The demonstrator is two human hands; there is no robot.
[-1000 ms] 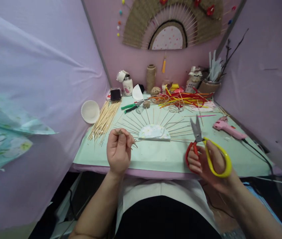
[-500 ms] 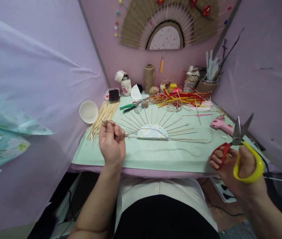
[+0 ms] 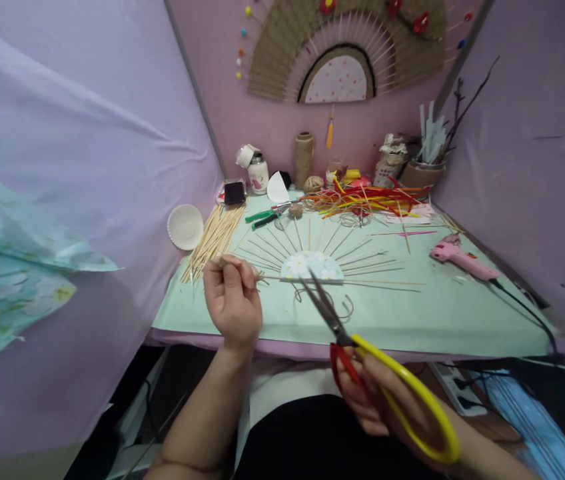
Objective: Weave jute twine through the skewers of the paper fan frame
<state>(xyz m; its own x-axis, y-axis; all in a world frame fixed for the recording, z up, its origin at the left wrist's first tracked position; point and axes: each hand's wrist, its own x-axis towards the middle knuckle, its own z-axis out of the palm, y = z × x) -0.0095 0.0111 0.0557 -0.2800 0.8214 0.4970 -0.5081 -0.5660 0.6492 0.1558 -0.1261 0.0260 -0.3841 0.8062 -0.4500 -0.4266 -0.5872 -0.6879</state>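
Note:
My right hand (image 3: 377,393) grips scissors (image 3: 335,323) with one red and one yellow handle, their blades slightly apart and pointing up and left over the table. My left hand (image 3: 235,297) is closed, with brownish twine (image 3: 262,277) sticking out of its fingers. Between and beyond the hands lies a half-round floral cloth piece (image 3: 307,265) with thin sticks (image 3: 362,255) fanning out from it. A loose curl of twine (image 3: 347,307) lies just in front of that piece, near the blades.
Bamboo sticks (image 3: 220,230) lie in a heap at the left beside a white dish (image 3: 185,227). Green-handled pliers (image 3: 260,215), red and yellow strips (image 3: 377,199) and a twine spool (image 3: 304,160) are farther back. A pink glue gun (image 3: 465,260) with its cord is at right.
The scissors have swung left and down with my right hand, from the table's right end toward its middle, and their blades are closer together. The twine near the fan piece now lies curled.

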